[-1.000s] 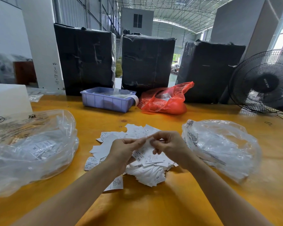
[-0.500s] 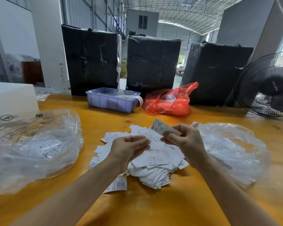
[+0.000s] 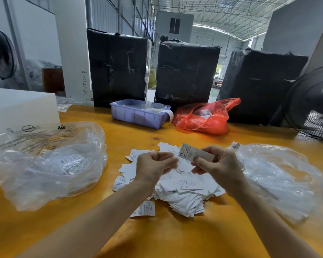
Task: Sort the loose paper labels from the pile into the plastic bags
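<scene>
Right hand [image 3: 219,165]: raised above the label pile [image 3: 177,185], thumb and fingers pinching one paper label [image 3: 191,153] by its right end, printed face up, the mark "XS" at its free left end. Left hand [image 3: 154,165]: just left of the right hand, apart from it, fingers loosely curled toward the thumb; whether they hold anything cannot be told. Label pile: white slips heaped on the orange table [image 3: 175,235] directly beneath and between both hands, one slip marked "XL" on top, another [image 3: 144,209] lying loose near the left forearm. Left plastic bag [image 3: 45,162]: clear, printed, well left of the left hand, with labels inside. Right plastic bag [image 3: 279,179]: clear, crumpled, just right of the right hand, touching the wrist area. Beyond the hands: blue tray [image 3: 138,114], red bag [image 3: 203,118], three black wrapped bales [image 3: 186,71]; a fan [image 3: 315,103] far right.
</scene>
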Demonstrator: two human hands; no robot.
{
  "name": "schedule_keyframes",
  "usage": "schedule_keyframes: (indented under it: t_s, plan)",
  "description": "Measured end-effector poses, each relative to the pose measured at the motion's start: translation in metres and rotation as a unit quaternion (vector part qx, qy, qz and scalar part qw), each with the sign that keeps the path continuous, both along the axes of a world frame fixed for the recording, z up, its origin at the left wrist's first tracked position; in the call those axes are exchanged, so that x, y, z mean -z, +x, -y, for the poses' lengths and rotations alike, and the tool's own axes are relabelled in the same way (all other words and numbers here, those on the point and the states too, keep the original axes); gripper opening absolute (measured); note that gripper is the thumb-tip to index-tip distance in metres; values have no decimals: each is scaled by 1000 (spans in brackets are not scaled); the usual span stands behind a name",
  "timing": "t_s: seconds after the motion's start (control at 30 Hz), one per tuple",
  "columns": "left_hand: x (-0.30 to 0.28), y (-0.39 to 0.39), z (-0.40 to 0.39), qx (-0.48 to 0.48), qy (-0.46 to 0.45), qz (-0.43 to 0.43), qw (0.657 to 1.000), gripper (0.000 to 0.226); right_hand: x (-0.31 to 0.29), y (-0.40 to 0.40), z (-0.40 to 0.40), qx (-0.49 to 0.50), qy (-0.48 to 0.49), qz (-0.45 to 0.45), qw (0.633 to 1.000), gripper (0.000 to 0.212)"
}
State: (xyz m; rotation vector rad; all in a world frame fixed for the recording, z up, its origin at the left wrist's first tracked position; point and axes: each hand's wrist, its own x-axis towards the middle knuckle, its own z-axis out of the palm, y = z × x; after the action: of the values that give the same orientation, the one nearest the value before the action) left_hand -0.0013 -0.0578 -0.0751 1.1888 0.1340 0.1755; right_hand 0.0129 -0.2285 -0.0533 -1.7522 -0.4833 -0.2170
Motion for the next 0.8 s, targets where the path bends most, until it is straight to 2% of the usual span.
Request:
schedule_keyframes:
  t_s: [0.5, 0.67, 0.8]
  plan:
    - [4, 1, 0, -32, 111, 34, 993, 17, 6, 0, -4, 29, -69, 49, 996, 18]
    - [4, 1, 0, -28, 108, 37, 993, 17, 7, 0, -5, 24, -69, 41, 996, 17]
    - [3, 0, -1, -5, 66, 35, 997, 19, 6, 1, -4, -11, -75, -6, 997, 12]
